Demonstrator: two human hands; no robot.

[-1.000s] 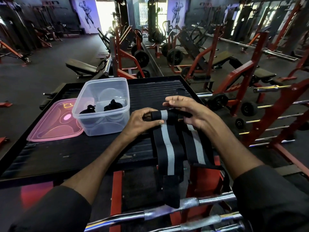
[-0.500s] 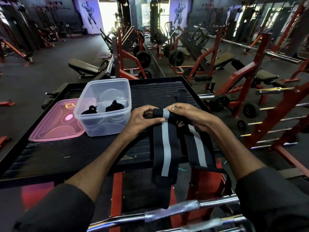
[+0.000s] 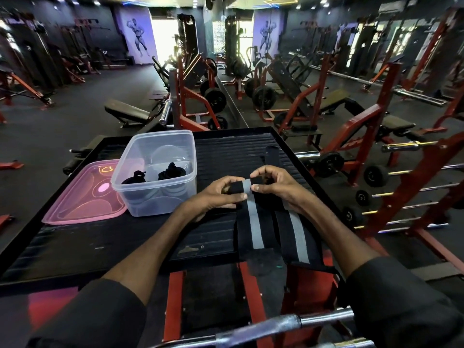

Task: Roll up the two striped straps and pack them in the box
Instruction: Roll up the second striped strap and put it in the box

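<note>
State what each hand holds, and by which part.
The left hand and right hand both pinch one striped strap at its rolled far end.

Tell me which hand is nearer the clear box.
Left. The left hand grips the rolled end of the striped strap just right of the clear box; the right hand pinches it farther right.

Left hand (image 3: 221, 197) and right hand (image 3: 275, 187), thumbs nearly meeting, both pinch the strap's (image 3: 253, 222) rolled end. Forearms converge forward, bare below dark sleeves.
</note>
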